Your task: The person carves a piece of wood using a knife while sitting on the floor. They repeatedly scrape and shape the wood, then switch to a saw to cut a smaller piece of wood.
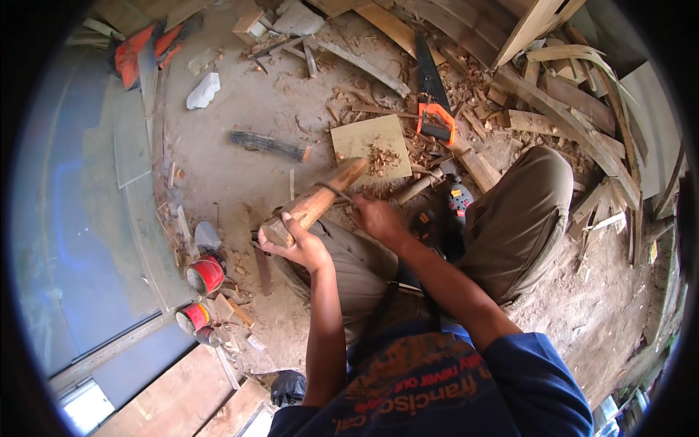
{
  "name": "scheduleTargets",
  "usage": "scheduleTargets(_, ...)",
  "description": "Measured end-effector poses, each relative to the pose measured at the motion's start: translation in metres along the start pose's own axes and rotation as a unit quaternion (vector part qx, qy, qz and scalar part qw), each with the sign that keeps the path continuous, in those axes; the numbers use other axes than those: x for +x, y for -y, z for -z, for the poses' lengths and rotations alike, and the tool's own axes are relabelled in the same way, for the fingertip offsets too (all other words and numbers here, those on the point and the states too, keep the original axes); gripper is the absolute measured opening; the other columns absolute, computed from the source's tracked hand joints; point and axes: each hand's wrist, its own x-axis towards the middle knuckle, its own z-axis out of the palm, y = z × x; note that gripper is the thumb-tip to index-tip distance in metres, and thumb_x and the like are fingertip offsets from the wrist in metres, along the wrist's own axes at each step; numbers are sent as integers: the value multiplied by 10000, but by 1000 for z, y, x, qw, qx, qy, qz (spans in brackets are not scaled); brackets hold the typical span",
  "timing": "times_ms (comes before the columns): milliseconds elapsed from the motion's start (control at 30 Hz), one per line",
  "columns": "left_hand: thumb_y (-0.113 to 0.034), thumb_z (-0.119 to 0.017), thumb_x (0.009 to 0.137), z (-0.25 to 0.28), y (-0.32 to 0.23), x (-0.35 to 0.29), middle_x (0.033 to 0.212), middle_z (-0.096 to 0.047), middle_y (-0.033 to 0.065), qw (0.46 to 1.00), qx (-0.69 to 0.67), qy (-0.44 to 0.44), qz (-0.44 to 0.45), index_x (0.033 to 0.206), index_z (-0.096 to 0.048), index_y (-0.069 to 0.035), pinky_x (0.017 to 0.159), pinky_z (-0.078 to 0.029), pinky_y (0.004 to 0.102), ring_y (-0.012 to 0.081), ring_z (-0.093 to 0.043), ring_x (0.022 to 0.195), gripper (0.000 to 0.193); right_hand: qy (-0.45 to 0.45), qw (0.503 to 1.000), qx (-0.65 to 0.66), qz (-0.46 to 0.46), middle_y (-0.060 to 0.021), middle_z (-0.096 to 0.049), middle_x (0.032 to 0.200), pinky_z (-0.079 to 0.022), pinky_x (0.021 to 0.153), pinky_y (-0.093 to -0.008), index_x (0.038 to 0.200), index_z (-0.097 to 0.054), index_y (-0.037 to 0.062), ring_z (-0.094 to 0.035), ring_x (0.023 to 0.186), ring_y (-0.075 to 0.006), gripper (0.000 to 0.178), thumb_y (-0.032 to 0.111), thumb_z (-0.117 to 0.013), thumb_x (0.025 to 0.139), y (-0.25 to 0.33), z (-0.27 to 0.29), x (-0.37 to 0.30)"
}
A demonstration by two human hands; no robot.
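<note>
A thick, roughly shaped piece of wood (314, 206) lies aslant before my left knee, its far end over a pale square board (349, 138). My left hand (300, 247) is wrapped round its near end, thumb on top. In my right hand (378, 221), the fingers are closed on a dark narrow-bladed tool (333, 191), whose blade crosses the upper face of the wood. The tool's handle is mostly hidden in my fist, so its exact kind does not show. Curled wood shavings (384, 158) are heaped on the board.
A handsaw with an orange handle (437, 120) and a hammer (420, 186) lie beyond my right hand. Offcuts and planks (575, 138) pile up at the right. Two red cans (206, 274) stand at the left, beside glass-like sheets (95, 218). A dark stick (269, 144) lies ahead.
</note>
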Motion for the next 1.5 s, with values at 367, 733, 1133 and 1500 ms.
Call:
scheduleTargets(367,-178,-683,956,0,0,11,1291,-468,242,998,30,-16,47,1407,-299,11,950,-514,419,305,-567,1136,621,2,992,-11,-129,-238,-699,980,-529,807,-544,1248,-610,63,-676,931,-436,406,179,-648,860,-28,8,-4)
scheduleTargets(733,-83,-657,954,-36,-17,28,1267,-461,242,1000,8,-12,16,1368,-322,23,945,-513,424,294,-549,1137,543,109,953,13,-283,-253,-696,1066,-517,866,-545,1267,-602,77,-664,1004,-446,420,230,-646,878,-39,16,7)
scheduleTargets(1133,-56,-664,908,-20,10,82,1321,-470,189,988,-124,77,46,1418,-369,-64,1016,-451,407,260,-527,1160,590,57,957,46,-282,-280,-685,1079,-507,912,-561,1209,-611,53,-659,1046,-455,412,298,-621,878,-45,6,-2)
scheduleTargets(1500,-37,-687,908,17,-22,100,1370,-511,100,950,-3,247,191,1389,-465,-158,981,-485,589,286,-522,1256,543,102,991,27,-88,-268,-688,974,-559,762,-544,1271,-569,52,-680,871,-460,394,139,-611,890,32,-4,0)
